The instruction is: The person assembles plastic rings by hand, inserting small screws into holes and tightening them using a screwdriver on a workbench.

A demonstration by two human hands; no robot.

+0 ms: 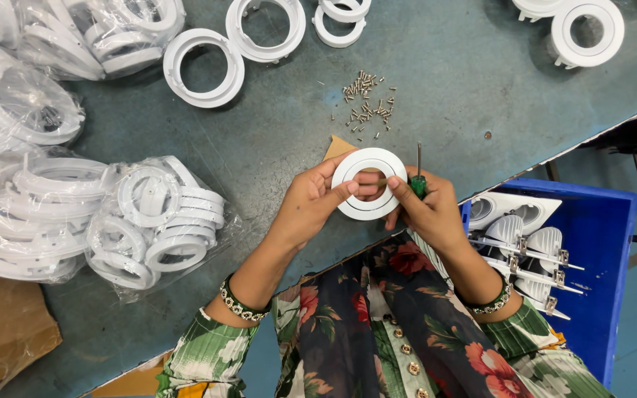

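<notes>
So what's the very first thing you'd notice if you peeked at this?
Right in the middle, the left hand and right hand hold up a white plastic ring, and the right hand also grips a green-handled screwdriver. Just above lies a little heap of screws on the grey-green table. On the left sit clear bags of white rings.

Bright even overhead light; soft shadows; glare on plastic bags [38, 214]; sharp focus; slight wide-angle bending at edges.
</notes>
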